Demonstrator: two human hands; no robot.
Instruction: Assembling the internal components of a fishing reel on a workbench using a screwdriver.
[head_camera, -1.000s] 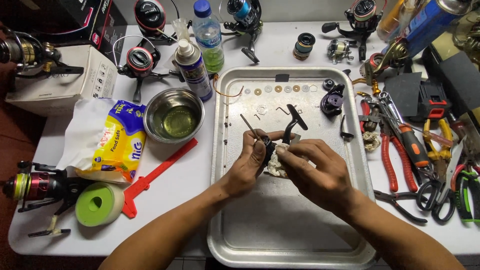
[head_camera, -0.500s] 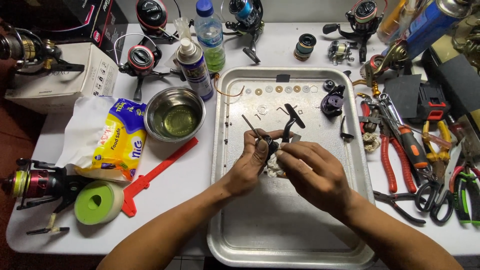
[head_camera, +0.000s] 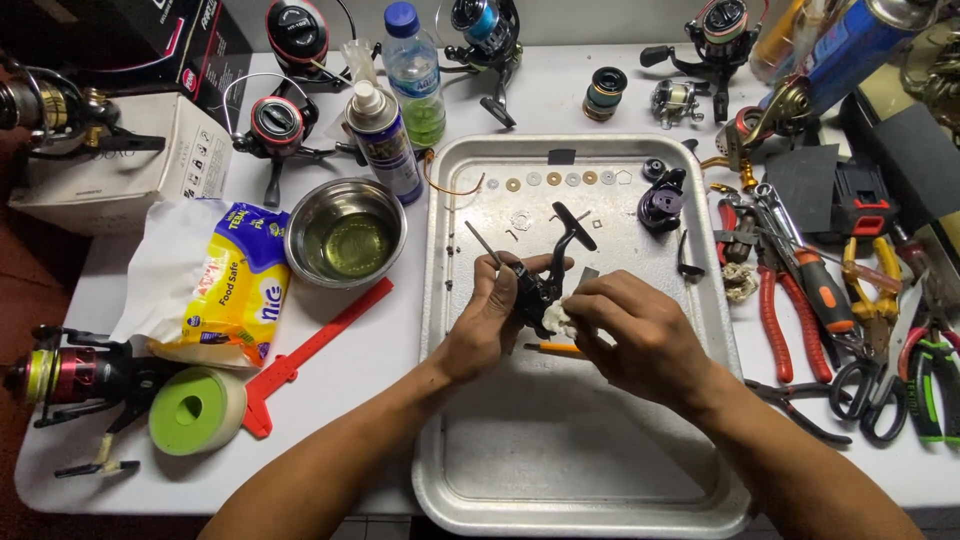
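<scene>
The black reel body (head_camera: 538, 290) sits over the middle of the metal tray (head_camera: 580, 480), held up between your two hands. It is dark and angular, with a thin shaft sticking out toward 11 o'clock and a crank arm with a flat knob rising toward 1 o'clock. Your left hand (head_camera: 490, 315) has its grip closed around the body from the 9 o'clock side. Your right hand (head_camera: 635, 335) is closed on a small white wad (head_camera: 558, 320), pressed against the body's lower edge at 5 o'clock. Just below, an orange-handled tool (head_camera: 550, 348) lies on the tray.

At 12 o'clock on the tray a row of small washers (head_camera: 560, 180) lies in line, with a dark spool part (head_camera: 662, 205) at 2 o'clock. Off the tray, at 9 o'clock, a steel bowl (head_camera: 346, 232) of yellowish liquid stands on the white tabletop (head_camera: 110, 440), a spray can (head_camera: 382, 140) just behind it. At 3 o'clock, pliers (head_camera: 775, 310) and cutters crowd together.
</scene>
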